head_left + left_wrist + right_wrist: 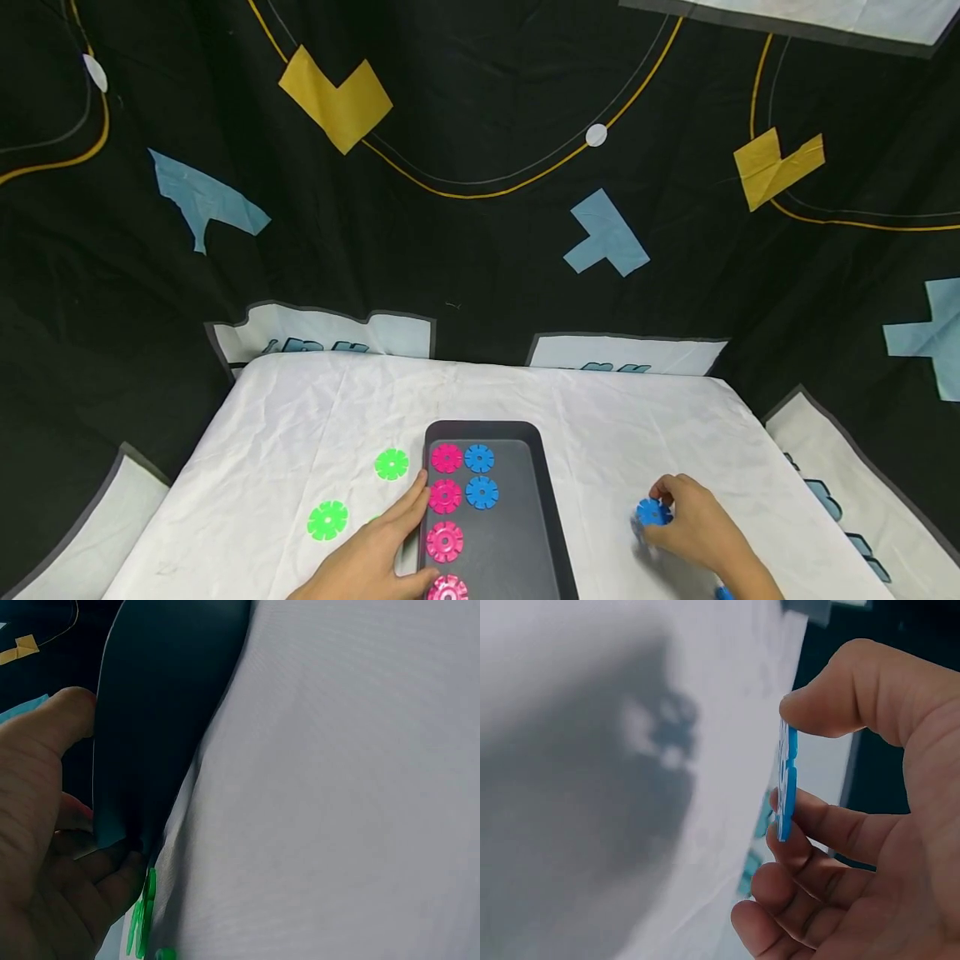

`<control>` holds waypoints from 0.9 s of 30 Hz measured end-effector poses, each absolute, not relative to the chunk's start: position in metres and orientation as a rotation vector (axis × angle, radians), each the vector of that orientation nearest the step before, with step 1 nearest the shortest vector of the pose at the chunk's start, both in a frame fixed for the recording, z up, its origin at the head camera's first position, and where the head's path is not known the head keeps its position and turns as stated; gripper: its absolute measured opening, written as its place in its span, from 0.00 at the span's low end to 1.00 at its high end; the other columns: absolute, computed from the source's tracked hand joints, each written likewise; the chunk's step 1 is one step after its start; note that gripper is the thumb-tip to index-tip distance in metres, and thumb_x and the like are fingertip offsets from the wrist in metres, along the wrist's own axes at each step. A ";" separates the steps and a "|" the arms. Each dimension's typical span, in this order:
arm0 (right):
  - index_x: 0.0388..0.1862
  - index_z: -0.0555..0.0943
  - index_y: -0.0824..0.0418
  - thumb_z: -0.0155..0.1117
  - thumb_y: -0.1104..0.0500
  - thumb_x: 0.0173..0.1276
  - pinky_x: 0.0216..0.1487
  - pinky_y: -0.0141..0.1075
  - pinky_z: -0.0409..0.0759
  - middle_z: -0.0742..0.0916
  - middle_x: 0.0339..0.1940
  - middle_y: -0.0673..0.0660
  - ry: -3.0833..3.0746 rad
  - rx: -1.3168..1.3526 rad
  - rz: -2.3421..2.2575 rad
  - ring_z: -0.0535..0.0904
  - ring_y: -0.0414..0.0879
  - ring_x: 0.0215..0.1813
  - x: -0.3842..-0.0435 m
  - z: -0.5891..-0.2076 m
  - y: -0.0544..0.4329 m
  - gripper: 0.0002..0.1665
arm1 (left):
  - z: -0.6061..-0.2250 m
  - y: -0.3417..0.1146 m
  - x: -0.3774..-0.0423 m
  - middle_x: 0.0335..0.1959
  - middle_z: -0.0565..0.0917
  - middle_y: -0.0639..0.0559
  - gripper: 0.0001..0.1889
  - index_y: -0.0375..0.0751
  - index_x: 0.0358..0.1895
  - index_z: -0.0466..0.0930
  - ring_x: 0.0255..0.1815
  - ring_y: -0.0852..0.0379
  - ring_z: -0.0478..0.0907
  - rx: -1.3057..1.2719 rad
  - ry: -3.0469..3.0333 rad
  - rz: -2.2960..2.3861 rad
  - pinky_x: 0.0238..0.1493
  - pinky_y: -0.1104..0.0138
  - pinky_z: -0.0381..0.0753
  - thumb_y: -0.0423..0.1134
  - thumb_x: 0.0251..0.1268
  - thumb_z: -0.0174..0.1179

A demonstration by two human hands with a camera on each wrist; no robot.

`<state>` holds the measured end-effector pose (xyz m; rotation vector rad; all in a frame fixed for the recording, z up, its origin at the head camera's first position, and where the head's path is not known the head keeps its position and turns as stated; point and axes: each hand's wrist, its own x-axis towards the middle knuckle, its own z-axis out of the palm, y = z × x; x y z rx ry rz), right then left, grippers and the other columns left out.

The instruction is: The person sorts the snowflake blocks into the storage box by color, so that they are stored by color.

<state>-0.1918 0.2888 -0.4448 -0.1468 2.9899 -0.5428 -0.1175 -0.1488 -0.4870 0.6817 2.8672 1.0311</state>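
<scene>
My left hand point(378, 550) holds the left edge of a dark grey tray point(517, 546), its thumb over the rim. In the left wrist view, curled fingers point(112, 881) reach the tray's underside edge. Several pink notched discs point(445, 542) form a column along the tray's left side, with two blue notched discs point(481, 492) beside the upper ones. Right of the tray, my right hand point(697, 521) pinches another blue notched disc point(787, 780) between thumb and fingertips, above the cloth. A further blue piece point(723, 593) shows partly beneath the right wrist.
Green notched discs point(327, 520) lie on the white cloth point(247, 467) left of the tray, one partly hidden by the left hand. A black curtain point(480, 275) with taped yellow and blue shapes hangs behind the table.
</scene>
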 end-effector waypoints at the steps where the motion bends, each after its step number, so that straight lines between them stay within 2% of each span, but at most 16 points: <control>1: 0.39 0.80 0.58 0.78 0.53 0.40 0.38 0.41 0.76 0.78 0.34 0.51 3.003 -0.178 -0.545 0.73 0.44 0.34 -0.191 -0.442 0.284 0.25 | -0.487 -0.149 -0.118 0.79 0.47 0.50 0.51 0.34 0.75 0.55 0.74 0.49 0.58 0.681 2.867 1.028 0.60 0.57 0.73 0.60 0.56 0.66; 9: 0.37 0.79 0.52 0.74 0.56 0.39 0.37 0.37 0.75 0.78 0.34 0.45 3.125 -0.390 -0.521 0.72 0.39 0.34 -0.184 -0.422 0.252 0.22 | -0.487 -0.149 -0.117 0.79 0.48 0.49 0.51 0.34 0.75 0.55 0.73 0.48 0.59 0.697 2.874 1.025 0.59 0.57 0.74 0.62 0.57 0.64; 17: 0.38 0.80 0.49 0.74 0.55 0.38 0.41 0.37 0.77 0.77 0.35 0.41 3.153 -0.510 -0.544 0.74 0.38 0.39 -0.180 -0.410 0.227 0.23 | -0.487 -0.149 -0.117 0.79 0.49 0.47 0.51 0.32 0.75 0.56 0.73 0.48 0.59 0.719 2.892 1.018 0.60 0.57 0.74 0.63 0.57 0.64; 27: 0.38 0.80 0.48 0.74 0.56 0.35 0.37 0.31 0.76 0.76 0.34 0.39 3.141 -0.771 -0.603 0.73 0.35 0.37 -0.178 -0.402 0.189 0.25 | -0.485 -0.148 -0.116 0.79 0.48 0.48 0.51 0.32 0.75 0.55 0.73 0.48 0.58 0.711 2.869 1.026 0.60 0.56 0.73 0.62 0.57 0.64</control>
